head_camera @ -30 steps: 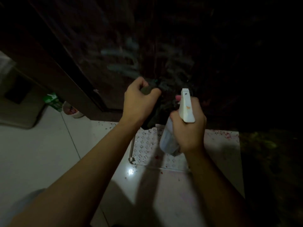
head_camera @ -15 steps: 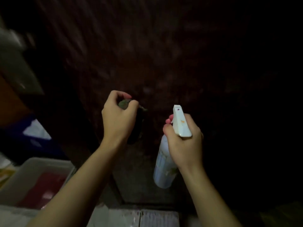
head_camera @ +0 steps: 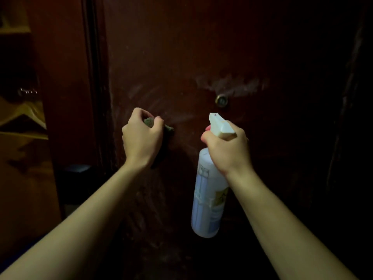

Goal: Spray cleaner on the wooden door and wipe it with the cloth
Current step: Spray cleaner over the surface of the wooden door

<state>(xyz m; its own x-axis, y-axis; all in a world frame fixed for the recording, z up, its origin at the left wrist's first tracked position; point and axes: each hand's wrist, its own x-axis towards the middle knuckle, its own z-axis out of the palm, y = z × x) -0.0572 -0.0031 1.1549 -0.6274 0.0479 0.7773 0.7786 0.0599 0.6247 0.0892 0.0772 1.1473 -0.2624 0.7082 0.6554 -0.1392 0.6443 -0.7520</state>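
My left grip [head_camera: 142, 139] is curled tight around a bunched green cloth [head_camera: 149, 122], of which only a tuft shows above the knuckles and a darker fold beyond them, close against the wooden door [head_camera: 181, 47]; I cannot tell whether the cloth actually touches the wood. My right grip [head_camera: 228, 147] is wrapped around the neck of the spray bottle [head_camera: 210, 197], its white nozzle [head_camera: 219, 123] pointing up and forward at the panel and the pale body hanging below my wrist, with fingertips [head_camera: 205, 136] curled at the trigger side.

A second ago I was looking down at the tiled floor and the foot of the door; now the view has lifted and both hands have risen to the middle of the panel. The blur of half a second ago has settled, so I judge I have moved on to a fresh, higher section.

A whitish streak [head_camera: 232, 85] lies across the wood above a small brass peephole [head_camera: 221, 100], which sits just beyond the nozzle, and fainter smears fan out above the cloth. That reads as cleaner already laid on here and only partly wiped. The cloth is left of and below the streak, so the next pass probably goes up and to the right.
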